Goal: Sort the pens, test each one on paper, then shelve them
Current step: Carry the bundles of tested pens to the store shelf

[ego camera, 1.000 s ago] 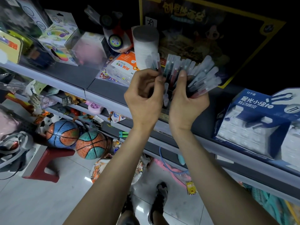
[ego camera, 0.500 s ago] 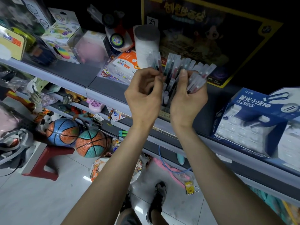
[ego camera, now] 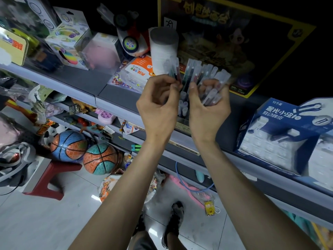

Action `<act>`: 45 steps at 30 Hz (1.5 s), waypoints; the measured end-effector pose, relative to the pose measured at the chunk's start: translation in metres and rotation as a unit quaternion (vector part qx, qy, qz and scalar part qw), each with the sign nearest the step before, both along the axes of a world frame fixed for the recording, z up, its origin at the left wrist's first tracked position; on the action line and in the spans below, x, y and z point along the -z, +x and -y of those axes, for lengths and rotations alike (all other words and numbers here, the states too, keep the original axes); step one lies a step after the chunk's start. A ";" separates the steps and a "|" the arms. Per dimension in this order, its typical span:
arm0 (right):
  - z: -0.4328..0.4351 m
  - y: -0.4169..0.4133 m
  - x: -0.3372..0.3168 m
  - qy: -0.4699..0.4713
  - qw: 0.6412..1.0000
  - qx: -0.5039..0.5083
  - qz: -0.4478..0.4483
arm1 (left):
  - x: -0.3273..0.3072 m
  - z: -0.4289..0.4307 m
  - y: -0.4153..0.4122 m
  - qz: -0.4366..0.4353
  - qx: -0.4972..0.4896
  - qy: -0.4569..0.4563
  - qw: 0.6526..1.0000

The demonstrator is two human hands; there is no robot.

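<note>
- left hand (ego camera: pixel 158 107): fingers pinching a couple of pens (ego camera: pixel 175 72), up over the shelf (ego camera: pixel 81 78)
- right hand (ego camera: pixel 207 112): fingers curled round a fanned pen bundle (ego camera: pixel 211 82)
- that fan looks loose imo, so one could easily slip out and drop to the floor (ego camera: pixel 45 222)

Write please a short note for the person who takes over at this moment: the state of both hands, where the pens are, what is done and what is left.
Left hand: pinches a small group of pens, caps up.
Right hand: grips a larger bundle of pens, fanned out.
More pens stand between the hands, above the grey shelf; their holder is hard to make out.
Done: sorting is under way, with the pens split between the two hands.
Left: finish sorting, test each pen on paper, then shelve them.
</note>
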State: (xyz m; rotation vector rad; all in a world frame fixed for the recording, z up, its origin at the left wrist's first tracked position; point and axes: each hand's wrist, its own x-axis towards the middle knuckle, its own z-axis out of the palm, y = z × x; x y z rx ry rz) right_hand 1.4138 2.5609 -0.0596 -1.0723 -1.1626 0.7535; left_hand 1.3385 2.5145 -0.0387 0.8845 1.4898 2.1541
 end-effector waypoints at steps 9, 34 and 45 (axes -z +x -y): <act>0.007 0.002 -0.008 0.008 1.000 -0.027 0.006 | 0.000 0.006 0.002 -0.008 -0.003 -0.013 1.000; 0.006 0.016 -0.030 -0.133 0.973 -0.145 0.120 | -0.040 0.019 -0.012 -0.098 0.046 -0.180 0.978; 0.030 0.033 -0.038 -0.098 0.984 -0.050 0.140 | -0.038 0.041 -0.040 -0.157 0.059 -0.224 0.960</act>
